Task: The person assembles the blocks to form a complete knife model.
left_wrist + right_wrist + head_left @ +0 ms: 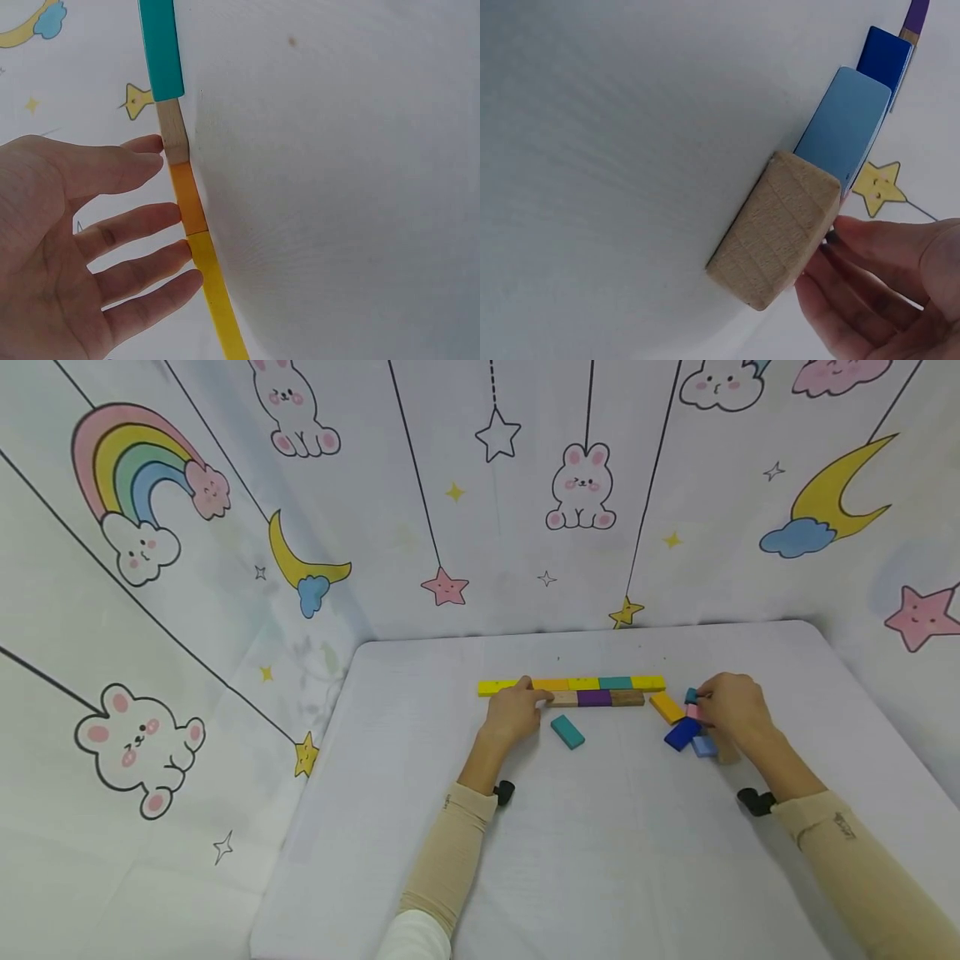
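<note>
A back row of coloured blocks (583,683) lies end to end on the table. In front sits a shorter row with a light wooden block (564,698), a purple block (594,698) and a brown block (627,697). My left hand (513,717) touches this row's left end with fingers extended; the left wrist view shows its fingertips along the orange block (189,196) and yellow block (217,289). Over a loose pile, my right hand (733,706) has bent fingers beside a pink block (692,712) and small teal block (691,695). A wooden block (776,229) partly hides its fingertips.
A loose teal block (567,732) lies between the hands, before the rows. The pile also holds an orange block (667,708), a dark blue block (682,734) and a light blue block (704,746). Patterned cloth walls (525,552) border the white table (570,860).
</note>
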### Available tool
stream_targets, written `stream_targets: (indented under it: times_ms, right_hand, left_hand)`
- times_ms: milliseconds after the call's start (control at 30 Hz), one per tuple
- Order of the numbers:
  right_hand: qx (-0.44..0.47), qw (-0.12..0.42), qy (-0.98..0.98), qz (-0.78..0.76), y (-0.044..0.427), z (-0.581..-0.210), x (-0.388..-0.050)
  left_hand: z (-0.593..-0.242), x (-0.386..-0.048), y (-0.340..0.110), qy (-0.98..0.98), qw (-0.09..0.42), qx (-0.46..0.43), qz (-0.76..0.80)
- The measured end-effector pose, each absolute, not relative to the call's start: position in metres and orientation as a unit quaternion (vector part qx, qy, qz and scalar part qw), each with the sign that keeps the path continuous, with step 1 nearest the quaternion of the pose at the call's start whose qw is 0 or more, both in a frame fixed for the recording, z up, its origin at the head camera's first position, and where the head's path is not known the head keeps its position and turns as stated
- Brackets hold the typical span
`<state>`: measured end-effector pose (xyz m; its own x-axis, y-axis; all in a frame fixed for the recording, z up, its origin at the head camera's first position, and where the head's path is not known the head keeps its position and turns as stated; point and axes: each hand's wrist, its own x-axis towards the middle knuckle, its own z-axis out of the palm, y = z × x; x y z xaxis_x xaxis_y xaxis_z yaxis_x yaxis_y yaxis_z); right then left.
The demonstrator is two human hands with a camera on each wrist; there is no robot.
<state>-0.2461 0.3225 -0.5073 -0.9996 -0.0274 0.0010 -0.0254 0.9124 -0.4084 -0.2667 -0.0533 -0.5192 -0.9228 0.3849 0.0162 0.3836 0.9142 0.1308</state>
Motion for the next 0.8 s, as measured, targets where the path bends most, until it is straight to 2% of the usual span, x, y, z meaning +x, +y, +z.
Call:
stream_targets:
  times_ms: [467,800]
  right_hand:
    - [-0.041,0.013,0.976,-0.215,0.317,-0.506,-0.252]
    - [0.003,0.035,0.974,-0.222,0.304,-0.507,-0.251]
  left_hand:
    - [-0.52,-0.267,-0.054,0.977,-0.002,0.201,0.07]
    - [-0.522,-0.268,-0.055,0.976,-0.011,0.205,0.071]
